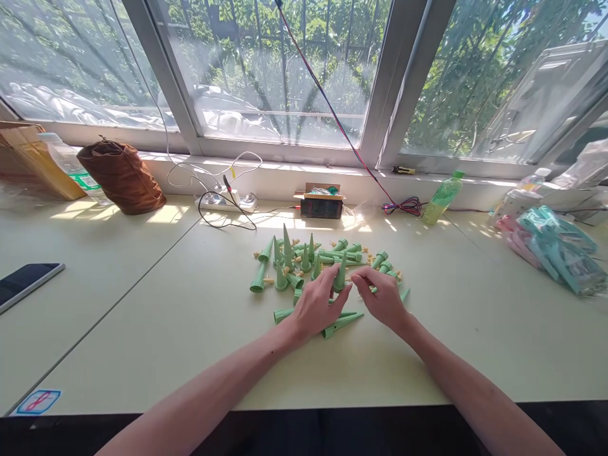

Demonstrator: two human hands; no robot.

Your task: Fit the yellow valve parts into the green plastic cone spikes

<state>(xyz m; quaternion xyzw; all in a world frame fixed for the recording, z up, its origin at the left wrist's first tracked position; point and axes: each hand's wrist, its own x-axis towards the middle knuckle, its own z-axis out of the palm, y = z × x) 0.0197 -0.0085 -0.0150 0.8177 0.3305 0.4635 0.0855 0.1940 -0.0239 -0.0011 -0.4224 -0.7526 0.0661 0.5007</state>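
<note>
Fingers (329, 286) of the left hand (316, 308) are clamped around a green cone (340, 273), holding it upright, point up, just right of the frame's centre, over the table (190, 342). The right hand (384, 301) sits just beside it, thumb and forefinger pinched together at the cone's wide lower end; whether they grip a small tan piece there I cannot tell.

The cone looks like thin moulded plastic: light, stiff, smooth and a little slippery along its taper. The wide open end or the mid-body is probably the surest place to take hold, with the sharp tip kept off the palm.

Behind and around the hands lies a pile of green cones (304, 259), roughly thirty by my count and too overlapped for an exact number. Several stand upright, most lie on their sides, and many carry small tan ends.

Further out:
- One power strip (227, 201) and one small black box (322, 207) at upper centre.
- One red-and-black cable (332, 114) running up across the window (266, 76).
- One green bottle (441, 199) at upper right.
- One brown bag (122, 177) and one clear bottle (71, 166) at upper left.
- One phone (23, 283) at the left edge and one blue sticker (38, 401) at lower left.
- A heap of teal and pink packets (555, 250) at the right edge.
</note>
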